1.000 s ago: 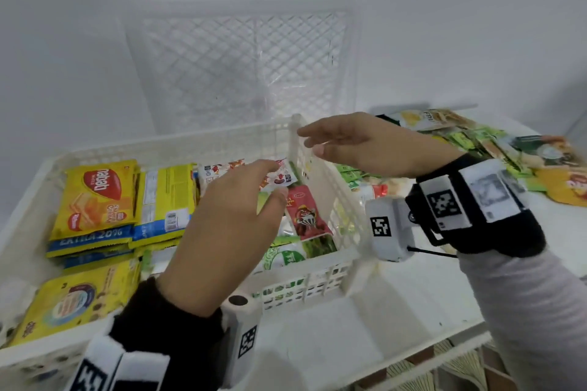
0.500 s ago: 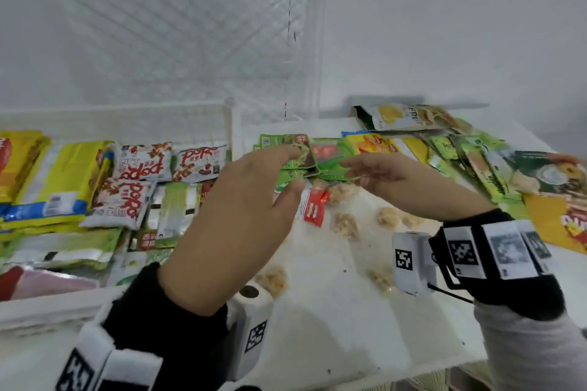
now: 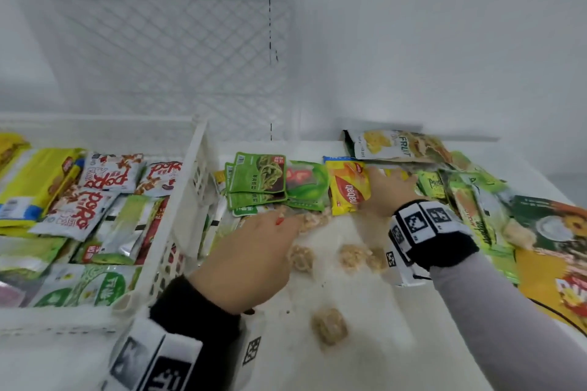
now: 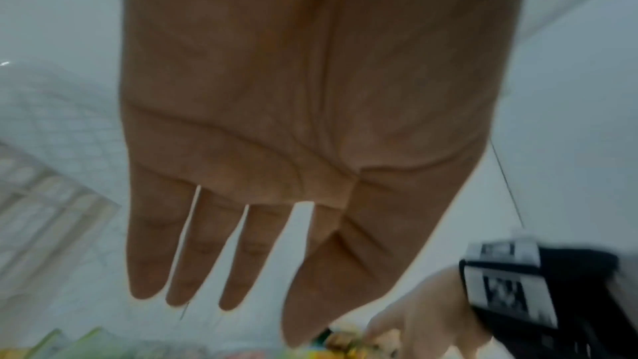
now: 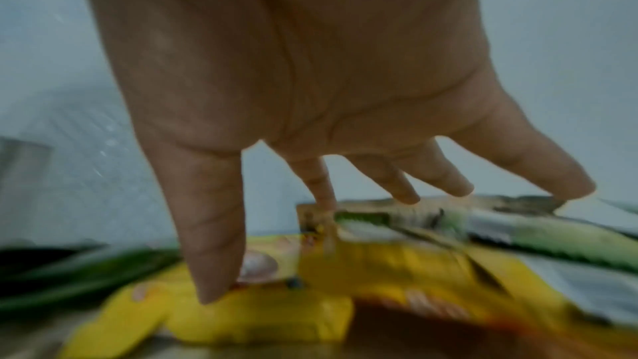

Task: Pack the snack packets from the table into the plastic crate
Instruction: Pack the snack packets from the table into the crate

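Yellow packet [image 3: 348,190] under (spread) right hand [image 3: 388,190].

head: above, looking down | wrists: close under palms, facing packets

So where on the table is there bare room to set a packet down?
Bare table shows in front, between the crate wall and the right sleeve, dotted with loose beige snack pieces. The back and right are crowded with overlapping packets; the crate floor is covered too.
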`<state>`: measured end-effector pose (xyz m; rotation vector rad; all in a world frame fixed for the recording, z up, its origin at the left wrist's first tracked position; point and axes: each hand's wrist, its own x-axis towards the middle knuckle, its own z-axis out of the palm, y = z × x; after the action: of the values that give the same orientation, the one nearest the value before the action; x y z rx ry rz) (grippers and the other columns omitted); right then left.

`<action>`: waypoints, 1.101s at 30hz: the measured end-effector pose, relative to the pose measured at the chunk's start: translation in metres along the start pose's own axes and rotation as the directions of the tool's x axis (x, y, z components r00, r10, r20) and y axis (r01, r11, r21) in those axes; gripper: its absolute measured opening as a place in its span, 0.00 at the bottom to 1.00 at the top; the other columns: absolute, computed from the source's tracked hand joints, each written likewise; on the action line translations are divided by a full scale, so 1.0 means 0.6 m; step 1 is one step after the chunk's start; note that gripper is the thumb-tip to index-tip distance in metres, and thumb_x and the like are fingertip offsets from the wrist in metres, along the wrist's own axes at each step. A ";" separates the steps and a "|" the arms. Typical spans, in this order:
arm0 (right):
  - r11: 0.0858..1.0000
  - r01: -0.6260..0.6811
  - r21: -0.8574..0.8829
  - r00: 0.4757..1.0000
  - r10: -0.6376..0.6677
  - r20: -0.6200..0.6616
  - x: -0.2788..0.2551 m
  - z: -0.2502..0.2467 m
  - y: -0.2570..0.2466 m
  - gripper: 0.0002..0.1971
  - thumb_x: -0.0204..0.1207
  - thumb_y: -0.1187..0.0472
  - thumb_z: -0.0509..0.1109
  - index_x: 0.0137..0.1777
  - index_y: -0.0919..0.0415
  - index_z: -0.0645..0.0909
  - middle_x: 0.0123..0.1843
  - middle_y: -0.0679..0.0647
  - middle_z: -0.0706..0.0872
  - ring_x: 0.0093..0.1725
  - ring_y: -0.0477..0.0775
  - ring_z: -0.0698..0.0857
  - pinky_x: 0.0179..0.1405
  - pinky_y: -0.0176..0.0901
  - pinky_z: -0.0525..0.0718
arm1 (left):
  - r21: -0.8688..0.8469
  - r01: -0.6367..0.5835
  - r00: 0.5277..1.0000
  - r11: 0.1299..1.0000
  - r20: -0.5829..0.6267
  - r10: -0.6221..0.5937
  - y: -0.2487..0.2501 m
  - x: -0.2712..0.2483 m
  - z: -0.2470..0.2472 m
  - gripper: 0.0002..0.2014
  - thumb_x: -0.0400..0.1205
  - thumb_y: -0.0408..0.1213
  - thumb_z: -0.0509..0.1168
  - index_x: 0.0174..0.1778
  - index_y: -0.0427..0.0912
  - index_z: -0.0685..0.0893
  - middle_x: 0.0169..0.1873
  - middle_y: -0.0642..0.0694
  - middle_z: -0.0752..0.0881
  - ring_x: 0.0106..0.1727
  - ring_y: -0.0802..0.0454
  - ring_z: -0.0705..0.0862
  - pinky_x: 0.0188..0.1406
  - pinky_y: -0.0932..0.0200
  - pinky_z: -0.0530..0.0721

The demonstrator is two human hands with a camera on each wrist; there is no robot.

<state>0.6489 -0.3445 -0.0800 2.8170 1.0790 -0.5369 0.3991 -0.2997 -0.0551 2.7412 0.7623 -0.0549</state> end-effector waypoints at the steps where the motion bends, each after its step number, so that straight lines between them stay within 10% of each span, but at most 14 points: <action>1: 0.999 -0.017 -0.031 1.000 0.017 -0.002 0.009 0.001 0.003 0.44 0.72 0.38 0.69 0.81 0.52 0.51 0.83 0.66 0.53 0.81 0.73 0.47 0.75 0.76 0.50 | 0.051 0.029 1.000 0.998 0.001 -0.029 0.001 0.012 0.007 0.27 0.80 0.33 0.54 0.77 0.50 0.59 0.70 0.44 0.69 0.70 0.43 0.68 0.65 0.48 0.74; 5: 0.999 -0.045 -0.023 0.999 0.045 -0.009 0.027 0.005 0.018 0.50 0.68 0.34 0.70 0.82 0.53 0.48 0.80 0.75 0.54 0.79 0.77 0.54 0.76 0.71 0.58 | 0.219 0.235 0.957 0.947 0.115 -0.265 0.005 0.061 0.037 0.34 0.80 0.33 0.59 0.81 0.47 0.51 0.77 0.35 0.60 0.78 0.35 0.58 0.71 0.43 0.68; 11: 0.993 -0.069 0.095 0.998 0.069 -0.004 0.051 0.000 0.021 0.56 0.62 0.18 0.51 0.81 0.57 0.53 0.76 0.69 0.69 0.75 0.70 0.68 0.75 0.66 0.62 | 0.338 0.305 0.948 0.890 -0.023 -0.316 0.009 0.089 0.062 0.29 0.79 0.30 0.60 0.76 0.46 0.61 0.66 0.39 0.68 0.66 0.40 0.69 0.52 0.53 0.79; 14: 0.980 -0.155 0.124 0.988 0.152 0.031 0.050 0.002 -0.010 0.60 0.56 0.16 0.54 0.82 0.56 0.49 0.80 0.76 0.54 0.78 0.78 0.57 0.73 0.75 0.59 | 0.273 0.324 0.946 0.906 -0.075 -0.316 0.012 0.096 0.053 0.22 0.80 0.30 0.58 0.70 0.43 0.65 0.63 0.41 0.71 0.63 0.42 0.72 0.50 0.55 0.78; 21: 0.975 -0.161 0.156 0.987 0.162 0.007 0.055 0.004 -0.018 0.56 0.54 0.28 0.73 0.77 0.53 0.54 0.75 0.74 0.59 0.73 0.79 0.63 0.69 0.71 0.68 | -0.193 0.285 0.890 0.939 -0.312 -0.334 0.024 0.103 -0.009 0.06 0.79 0.32 0.56 0.48 0.44 0.66 0.38 0.50 0.73 0.35 0.50 0.73 0.31 0.54 0.65; 27: 0.958 -0.110 0.265 0.993 0.114 -0.002 0.045 -0.004 0.002 0.37 0.67 0.49 0.74 0.73 0.49 0.60 0.76 0.68 0.58 0.71 0.77 0.68 0.63 0.64 0.77 | -0.260 0.272 0.884 0.927 -0.314 -0.347 0.062 0.170 -0.018 0.13 0.74 0.55 0.59 0.35 0.50 0.70 0.31 0.54 0.77 0.34 0.54 0.78 0.31 0.59 0.71; 33: 0.912 0.061 0.405 0.995 -0.025 -0.095 0.040 -0.016 0.037 0.29 0.75 0.67 0.62 0.75 0.52 0.59 0.52 0.62 0.81 0.46 0.62 0.82 0.39 0.45 0.79 | -0.037 0.226 0.974 0.973 -0.018 -0.227 0.091 0.264 0.031 0.21 0.77 0.50 0.61 0.63 0.45 0.71 0.53 0.46 0.84 0.53 0.44 0.82 0.47 0.54 0.79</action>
<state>0.6830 -0.3440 -0.0805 3.2069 1.1659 -0.7258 0.5639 -0.2707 -0.0762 2.6138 1.0692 -0.0586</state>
